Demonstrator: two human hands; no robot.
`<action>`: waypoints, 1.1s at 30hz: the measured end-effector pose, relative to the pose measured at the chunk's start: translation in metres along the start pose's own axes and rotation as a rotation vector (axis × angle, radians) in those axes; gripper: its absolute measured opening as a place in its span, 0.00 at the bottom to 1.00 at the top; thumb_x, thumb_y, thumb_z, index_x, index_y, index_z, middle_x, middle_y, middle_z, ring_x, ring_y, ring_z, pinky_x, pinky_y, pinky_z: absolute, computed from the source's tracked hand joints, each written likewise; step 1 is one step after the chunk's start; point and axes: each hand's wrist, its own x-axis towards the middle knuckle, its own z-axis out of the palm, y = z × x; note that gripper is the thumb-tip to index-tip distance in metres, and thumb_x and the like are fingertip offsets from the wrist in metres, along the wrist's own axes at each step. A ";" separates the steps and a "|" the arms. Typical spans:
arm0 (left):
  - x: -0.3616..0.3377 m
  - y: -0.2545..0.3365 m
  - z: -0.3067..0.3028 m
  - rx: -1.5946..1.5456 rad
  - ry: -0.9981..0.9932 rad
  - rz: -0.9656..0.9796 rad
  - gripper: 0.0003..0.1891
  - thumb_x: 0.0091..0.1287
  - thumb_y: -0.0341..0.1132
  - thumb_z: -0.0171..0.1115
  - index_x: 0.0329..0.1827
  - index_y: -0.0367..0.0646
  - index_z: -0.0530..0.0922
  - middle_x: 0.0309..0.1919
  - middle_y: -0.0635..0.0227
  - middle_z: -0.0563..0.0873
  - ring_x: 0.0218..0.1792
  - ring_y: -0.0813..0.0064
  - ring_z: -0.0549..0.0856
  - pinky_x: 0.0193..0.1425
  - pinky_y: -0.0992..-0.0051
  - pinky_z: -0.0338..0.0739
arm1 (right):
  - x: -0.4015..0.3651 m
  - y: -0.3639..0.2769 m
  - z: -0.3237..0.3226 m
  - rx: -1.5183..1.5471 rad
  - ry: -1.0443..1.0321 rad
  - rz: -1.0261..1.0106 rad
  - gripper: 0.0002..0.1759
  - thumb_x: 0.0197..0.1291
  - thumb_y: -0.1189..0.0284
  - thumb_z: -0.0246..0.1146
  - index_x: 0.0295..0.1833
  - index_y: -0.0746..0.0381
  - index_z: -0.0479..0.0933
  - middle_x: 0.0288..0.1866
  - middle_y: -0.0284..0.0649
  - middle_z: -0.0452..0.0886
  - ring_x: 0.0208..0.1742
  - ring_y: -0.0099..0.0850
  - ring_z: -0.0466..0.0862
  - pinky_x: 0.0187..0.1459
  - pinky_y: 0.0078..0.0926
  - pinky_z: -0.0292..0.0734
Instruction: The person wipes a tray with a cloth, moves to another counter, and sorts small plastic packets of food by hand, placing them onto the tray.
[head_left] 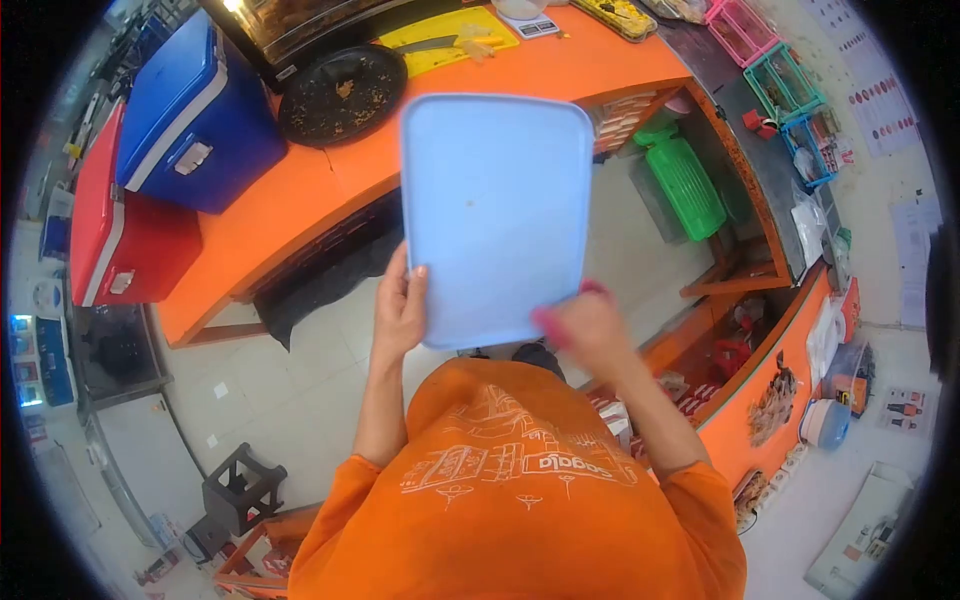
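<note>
A light-blue plastic tray [495, 215] is held upright in the air at the centre of the view, its flat face towards the camera, above the floor and in front of the orange counter [300, 200]. The left hand [400, 312] is closed on the tray's lower left edge at about 7 o'clock, thumb across the front. The right hand [590, 330] is at the lower right corner, about 5 o'clock, but it is blurred. Something pink [548, 322] shows at its fingers, and I cannot tell how far it is closed or whether it grips the tray. This looks like wiping or inspecting the tray's face. Any stroke across it would call for a firm left-hand grip so the tray does not swing. A round dark pan [342, 95] lies at 11 o'clock and a blue cooler box [195, 110] at 10.
</note>
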 end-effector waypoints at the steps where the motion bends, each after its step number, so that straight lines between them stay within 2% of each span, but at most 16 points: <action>1: 0.005 0.005 -0.006 0.167 0.062 0.095 0.23 0.81 0.32 0.50 0.75 0.32 0.67 0.55 0.63 0.85 0.53 0.80 0.81 0.59 0.78 0.75 | -0.003 -0.001 -0.025 0.520 0.215 0.370 0.12 0.66 0.73 0.63 0.53 0.61 0.84 0.38 0.40 0.87 0.42 0.29 0.87 0.48 0.31 0.82; 2: 0.008 0.009 -0.012 0.332 0.124 0.191 0.22 0.81 0.32 0.50 0.74 0.32 0.68 0.53 0.63 0.86 0.52 0.81 0.82 0.58 0.79 0.76 | -0.004 -0.002 -0.044 1.037 0.434 0.740 0.12 0.71 0.71 0.61 0.54 0.61 0.84 0.36 0.40 0.87 0.40 0.26 0.87 0.46 0.28 0.82; 3: 0.011 0.010 -0.017 0.376 0.175 0.206 0.22 0.80 0.33 0.51 0.72 0.32 0.69 0.47 0.60 0.88 0.46 0.81 0.84 0.53 0.79 0.77 | -0.003 0.004 -0.049 1.030 0.441 0.742 0.12 0.71 0.71 0.61 0.54 0.61 0.84 0.36 0.40 0.87 0.40 0.26 0.87 0.46 0.28 0.82; 5: 0.013 0.028 -0.020 0.523 0.178 0.141 0.22 0.80 0.33 0.51 0.73 0.32 0.69 0.45 0.58 0.88 0.44 0.80 0.84 0.52 0.78 0.78 | -0.003 0.016 -0.055 0.728 0.852 0.784 0.13 0.75 0.70 0.57 0.55 0.64 0.83 0.38 0.38 0.87 0.40 0.22 0.86 0.43 0.25 0.81; 6: 0.014 0.035 -0.020 0.678 0.174 0.073 0.23 0.79 0.33 0.52 0.73 0.32 0.68 0.44 0.55 0.89 0.43 0.79 0.85 0.50 0.77 0.78 | -0.008 0.030 -0.041 0.722 0.871 0.815 0.13 0.75 0.70 0.57 0.55 0.64 0.83 0.38 0.38 0.87 0.40 0.22 0.86 0.43 0.25 0.81; 8: 0.018 0.028 -0.020 0.699 0.139 0.066 0.24 0.79 0.33 0.53 0.74 0.31 0.68 0.43 0.51 0.89 0.42 0.77 0.86 0.49 0.76 0.79 | -0.027 0.065 -0.005 1.187 0.681 0.858 0.15 0.74 0.70 0.58 0.59 0.68 0.80 0.40 0.38 0.87 0.40 0.26 0.86 0.44 0.25 0.81; 10: 0.018 0.013 -0.019 0.650 0.195 0.217 0.24 0.79 0.34 0.53 0.74 0.31 0.67 0.43 0.51 0.89 0.42 0.75 0.87 0.49 0.76 0.80 | -0.025 0.052 -0.019 1.262 0.802 0.815 0.16 0.74 0.71 0.58 0.60 0.70 0.79 0.44 0.38 0.87 0.43 0.27 0.86 0.48 0.24 0.80; 11: 0.010 0.016 -0.021 0.575 0.185 0.067 0.24 0.80 0.34 0.51 0.74 0.29 0.67 0.51 0.51 0.88 0.50 0.71 0.87 0.57 0.73 0.79 | -0.029 0.036 -0.029 1.507 0.843 0.755 0.16 0.73 0.71 0.59 0.60 0.69 0.78 0.46 0.39 0.87 0.45 0.28 0.85 0.51 0.25 0.79; 12: 0.006 0.012 -0.021 0.567 0.167 0.060 0.24 0.80 0.34 0.51 0.74 0.29 0.67 0.51 0.51 0.88 0.50 0.71 0.87 0.57 0.73 0.79 | -0.031 0.021 -0.042 1.750 0.884 0.676 0.16 0.73 0.71 0.59 0.60 0.69 0.78 0.48 0.40 0.86 0.47 0.28 0.84 0.53 0.26 0.79; 13: 0.004 0.007 -0.023 0.494 0.175 0.081 0.24 0.80 0.34 0.50 0.74 0.28 0.67 0.55 0.52 0.86 0.55 0.69 0.85 0.61 0.72 0.76 | -0.033 0.008 -0.056 1.738 0.899 0.689 0.16 0.73 0.71 0.59 0.60 0.69 0.78 0.48 0.40 0.86 0.47 0.28 0.84 0.53 0.26 0.79; 15: -0.006 0.007 -0.021 0.444 0.187 0.038 0.23 0.81 0.32 0.48 0.74 0.28 0.67 0.66 0.54 0.79 0.64 0.67 0.79 0.70 0.70 0.70 | -0.040 -0.022 -0.083 1.688 1.143 0.679 0.18 0.69 0.68 0.62 0.58 0.68 0.78 0.50 0.42 0.85 0.50 0.31 0.84 0.56 0.28 0.78; 17: -0.010 0.012 -0.019 0.436 0.170 0.065 0.23 0.81 0.33 0.48 0.74 0.28 0.68 0.65 0.54 0.80 0.63 0.68 0.79 0.69 0.71 0.70 | -0.053 -0.053 -0.095 1.477 1.338 0.778 0.27 0.66 0.60 0.63 0.62 0.68 0.72 0.56 0.48 0.80 0.59 0.43 0.81 0.59 0.39 0.79; 18: -0.013 0.015 -0.018 0.441 0.173 0.104 0.23 0.81 0.33 0.48 0.74 0.29 0.68 0.64 0.55 0.81 0.62 0.69 0.79 0.69 0.71 0.71 | -0.060 -0.057 -0.094 1.378 1.215 0.317 0.28 0.67 0.59 0.60 0.62 0.70 0.71 0.53 0.51 0.80 0.51 0.43 0.83 0.54 0.37 0.81; 22: -0.025 0.033 -0.017 0.379 0.181 0.054 0.23 0.82 0.35 0.48 0.74 0.29 0.68 0.65 0.57 0.78 0.63 0.72 0.77 0.70 0.73 0.68 | -0.061 -0.072 -0.080 1.249 1.159 0.392 0.25 0.65 0.62 0.62 0.60 0.70 0.73 0.52 0.51 0.81 0.51 0.44 0.83 0.54 0.38 0.80; 31: -0.042 0.063 -0.007 0.329 0.214 0.184 0.24 0.81 0.35 0.51 0.74 0.27 0.67 0.64 0.56 0.79 0.64 0.70 0.77 0.70 0.71 0.67 | 0.007 -0.067 -0.101 0.759 1.146 0.152 0.18 0.60 0.74 0.65 0.55 0.69 0.78 0.50 0.49 0.83 0.49 0.46 0.82 0.53 0.40 0.78; 33: -0.046 0.069 -0.003 0.261 0.129 0.169 0.24 0.80 0.34 0.52 0.73 0.28 0.68 0.64 0.54 0.79 0.64 0.69 0.77 0.69 0.71 0.69 | 0.074 -0.059 -0.104 0.637 1.165 0.080 0.17 0.59 0.77 0.66 0.54 0.69 0.79 0.49 0.49 0.83 0.48 0.47 0.82 0.52 0.41 0.77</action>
